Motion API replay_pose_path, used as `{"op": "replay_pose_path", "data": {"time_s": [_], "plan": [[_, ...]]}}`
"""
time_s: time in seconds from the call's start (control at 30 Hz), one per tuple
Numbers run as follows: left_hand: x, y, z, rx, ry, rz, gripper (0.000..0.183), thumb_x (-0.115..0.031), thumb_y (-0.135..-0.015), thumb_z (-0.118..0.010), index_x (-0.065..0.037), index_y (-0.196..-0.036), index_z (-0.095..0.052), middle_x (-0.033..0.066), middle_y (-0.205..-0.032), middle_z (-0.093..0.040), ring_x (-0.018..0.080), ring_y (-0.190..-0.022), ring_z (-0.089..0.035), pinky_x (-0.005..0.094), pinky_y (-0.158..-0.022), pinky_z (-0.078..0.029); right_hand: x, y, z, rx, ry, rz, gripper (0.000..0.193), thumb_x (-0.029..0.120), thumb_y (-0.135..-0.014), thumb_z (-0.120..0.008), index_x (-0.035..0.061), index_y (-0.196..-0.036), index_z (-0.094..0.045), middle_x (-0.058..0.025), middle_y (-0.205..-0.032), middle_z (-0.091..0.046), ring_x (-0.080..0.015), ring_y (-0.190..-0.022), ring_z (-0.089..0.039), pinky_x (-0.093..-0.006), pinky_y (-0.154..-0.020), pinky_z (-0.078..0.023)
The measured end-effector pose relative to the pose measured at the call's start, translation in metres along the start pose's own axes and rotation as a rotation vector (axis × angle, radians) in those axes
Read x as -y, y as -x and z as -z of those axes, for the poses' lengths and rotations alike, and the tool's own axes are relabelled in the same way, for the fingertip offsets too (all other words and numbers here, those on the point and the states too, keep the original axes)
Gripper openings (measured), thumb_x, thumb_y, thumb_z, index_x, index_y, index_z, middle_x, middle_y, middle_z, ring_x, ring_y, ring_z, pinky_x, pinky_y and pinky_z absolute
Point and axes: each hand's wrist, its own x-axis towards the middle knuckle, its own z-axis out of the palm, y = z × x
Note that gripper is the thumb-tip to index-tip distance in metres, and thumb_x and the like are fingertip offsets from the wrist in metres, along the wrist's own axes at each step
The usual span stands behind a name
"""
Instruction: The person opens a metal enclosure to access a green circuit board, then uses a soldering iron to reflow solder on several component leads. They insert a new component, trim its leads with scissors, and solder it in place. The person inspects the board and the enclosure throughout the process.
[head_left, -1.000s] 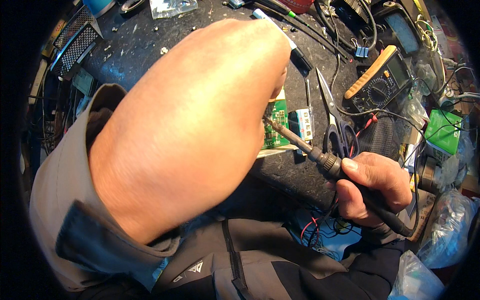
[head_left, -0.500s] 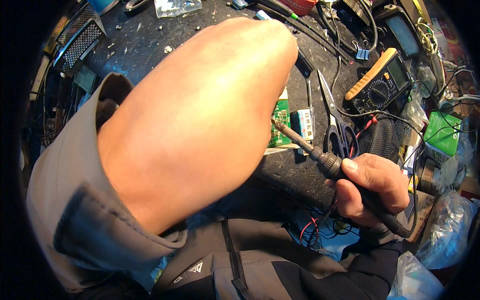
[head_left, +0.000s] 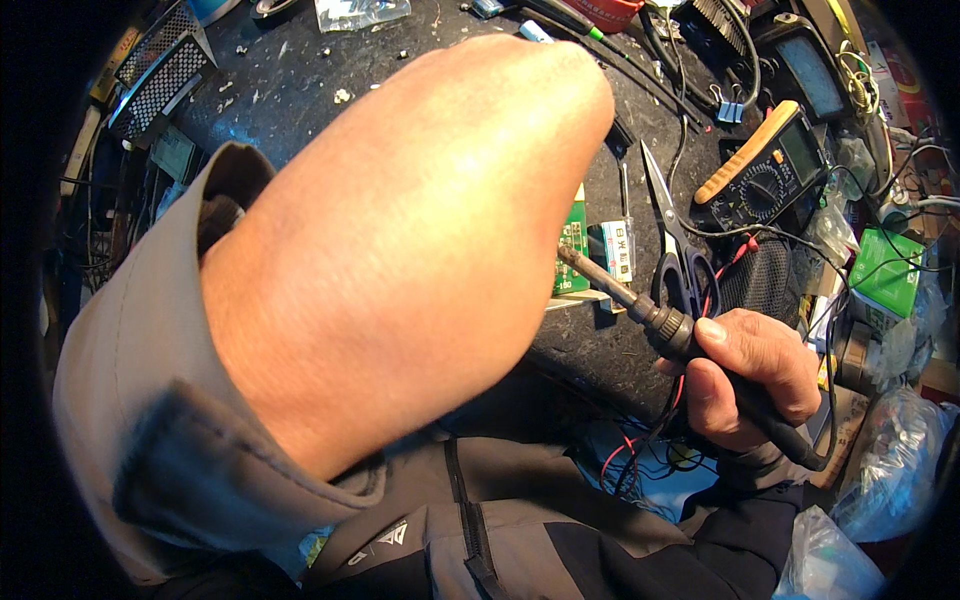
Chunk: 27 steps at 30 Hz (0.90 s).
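The back of my left hand [head_left: 420, 240] fills the middle of the view, close up, its fingers hidden behind it. Partly covered by that hand is a green circuit board [head_left: 574, 265], of which only the right-hand strip shows. My right hand [head_left: 755, 375] is closed round the dark handle of a soldering iron [head_left: 665, 325]. The iron's metal tip points up and left, reaching the board beside the edge of my left hand. Whether it touches a joint is hidden. A small white and blue box [head_left: 617, 252] lies just right of the board.
Scissors [head_left: 675, 235] lie points-away right of the box. Further right are a multimeter [head_left: 765, 170] with orange edging, a green box [head_left: 887, 270] and plastic bags [head_left: 890, 475]. Cables run along the right side. Perforated metal pieces [head_left: 165, 85] stand far left.
My left hand sits slightly further right in the view and covers the board a little differently. The soldering iron remains in my right hand, its tip still at the board.
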Motion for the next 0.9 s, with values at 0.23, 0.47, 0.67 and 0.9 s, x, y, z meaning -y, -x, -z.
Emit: {"op": "replay_pose_path", "data": {"time_s": [0.23,0.47,0.67,0.9], "plan": [[-0.003,-0.002,0.002,0.027,-0.032,0.015,0.022,0.012,-0.064,-0.063,0.002,-0.081,-0.054,0.0133,-0.069,-0.055,0.025,-0.063,-0.06,0.0343,-0.059,-0.046,0.003,-0.002,0.002,0.021,0.008,-0.015,0.032,0.001,-0.078,-0.081,-0.0021,-0.107,-0.07,-0.0134,-0.07,-0.069,-0.0236,-0.058,-0.07,-0.0315,-0.055,-0.055],[0.0,-0.002,0.008,0.047,0.165,0.074,0.021,0.012,-0.064,-0.063,0.003,-0.08,-0.055,0.0136,-0.069,-0.055,0.0245,-0.063,-0.059,0.034,-0.058,-0.046,0.001,-0.001,0.002,0.028,0.019,0.006,0.033,0.002,-0.079,-0.081,-0.0016,-0.11,-0.07,-0.0128,-0.071,-0.069,-0.0239,-0.059,-0.07,-0.0314,-0.055,-0.054],[0.004,0.0,0.011,0.067,0.154,-0.048,0.02,0.012,-0.065,-0.062,0.003,-0.081,-0.055,0.0131,-0.069,-0.055,0.0237,-0.063,-0.059,0.0337,-0.058,-0.047,0.001,0.001,0.001,0.022,0.005,-0.004,0.033,0.003,-0.079,-0.081,-0.0012,-0.11,-0.069,-0.0125,-0.07,-0.069,-0.0237,-0.058,-0.07,-0.0311,-0.055,-0.054],[0.005,0.002,-0.005,0.018,-0.038,0.024,0.022,0.014,-0.064,-0.063,0.003,-0.081,-0.054,0.0122,-0.069,-0.053,0.0218,-0.063,-0.059,0.0328,-0.059,-0.047,0.0,0.001,-0.004,-0.033,0.041,0.015,0.03,0.003,-0.077,-0.08,-0.0015,-0.105,-0.071,-0.0124,-0.066,-0.068,-0.0233,-0.054,-0.068,-0.0307,-0.051,-0.053]]}}
